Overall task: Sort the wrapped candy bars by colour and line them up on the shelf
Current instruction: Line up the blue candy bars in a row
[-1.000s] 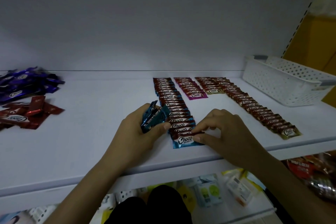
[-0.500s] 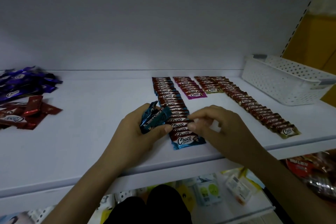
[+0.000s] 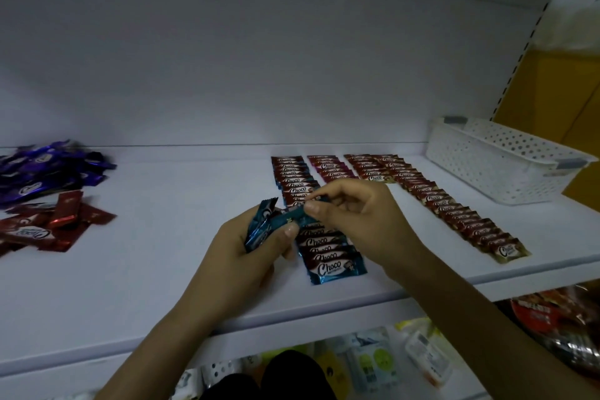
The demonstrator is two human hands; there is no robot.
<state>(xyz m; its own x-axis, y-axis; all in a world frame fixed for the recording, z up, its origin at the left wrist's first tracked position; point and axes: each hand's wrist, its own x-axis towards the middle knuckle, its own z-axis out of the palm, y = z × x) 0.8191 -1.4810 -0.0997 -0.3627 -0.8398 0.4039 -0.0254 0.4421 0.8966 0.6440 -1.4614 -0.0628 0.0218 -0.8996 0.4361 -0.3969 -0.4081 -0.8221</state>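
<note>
My left hand (image 3: 246,256) grips a small bundle of blue-wrapped candy bars (image 3: 261,226) above the white shelf (image 3: 162,269). My right hand (image 3: 360,221) pinches the end of one blue bar (image 3: 292,216) of that bundle, just over the blue row (image 3: 328,256). That row of overlapping blue bars runs from the back toward the shelf's front edge. To its right lie a short pink row (image 3: 331,169) and two gold rows (image 3: 454,214).
Loose purple bars (image 3: 42,172) and red bars (image 3: 48,224) are heaped at the left of the shelf. A white perforated basket (image 3: 506,162) stands at the back right. Packaged goods fill the lower shelf (image 3: 389,364).
My right hand left the front bar of the blue row, rose and moved left to the bundle in my left hand, where it now pinches one bar.
</note>
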